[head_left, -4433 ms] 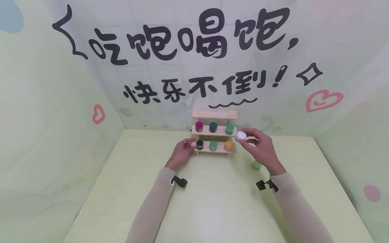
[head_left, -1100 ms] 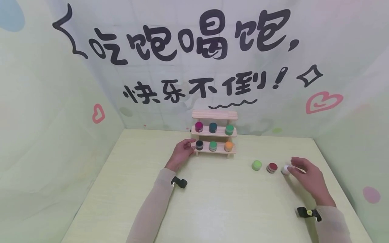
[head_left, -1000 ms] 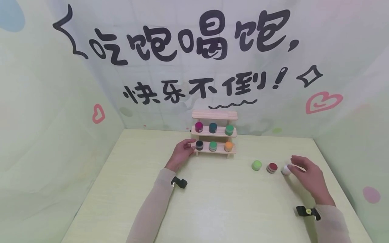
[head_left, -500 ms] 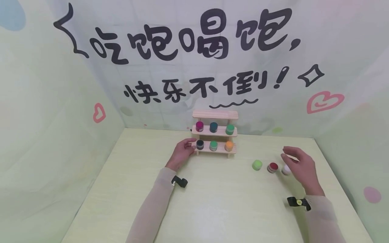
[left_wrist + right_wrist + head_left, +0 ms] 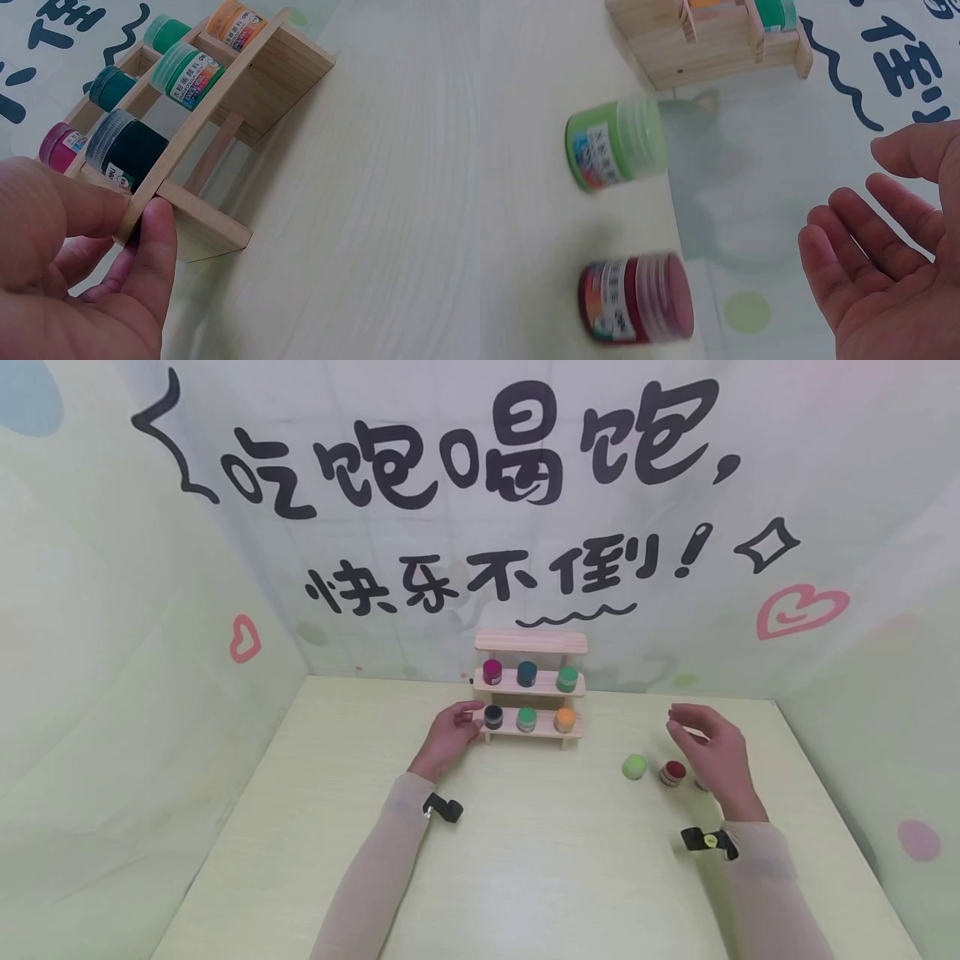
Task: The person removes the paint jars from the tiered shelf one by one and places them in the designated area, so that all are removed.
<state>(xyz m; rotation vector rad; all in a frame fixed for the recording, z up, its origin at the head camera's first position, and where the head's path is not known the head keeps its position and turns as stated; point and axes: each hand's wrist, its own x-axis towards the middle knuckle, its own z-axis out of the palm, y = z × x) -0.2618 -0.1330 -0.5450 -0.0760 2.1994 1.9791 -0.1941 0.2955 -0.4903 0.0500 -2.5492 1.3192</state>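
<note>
A small tiered wooden display rack (image 5: 531, 642) stands against the back wall. Its middle step bears a magenta, a dark teal and a green paint jar (image 5: 567, 679); on the lowest step sit a black paint jar (image 5: 127, 150), a green one and an orange one (image 5: 565, 720). My left hand (image 5: 447, 739) pinches the left end of the lowest step between thumb and fingers. Holding nothing, my right hand (image 5: 712, 756) hovers with loosely bent fingers above the right-hand jars. Below it are a light green paint jar (image 5: 615, 142), a dark red paint jar (image 5: 637, 298) and a mostly hidden white paint jar (image 5: 702, 785).
The rack's top step holds no jar. A pale wood-grain table (image 5: 517, 860) lies under everything. Printed cloth walls (image 5: 390, 643) with black lettering rise behind it and on both sides.
My right hand took a white paint jar from near the rack to the table's right side, beside the red one, and let go. It has since moved left and up. The left hand stays put.
</note>
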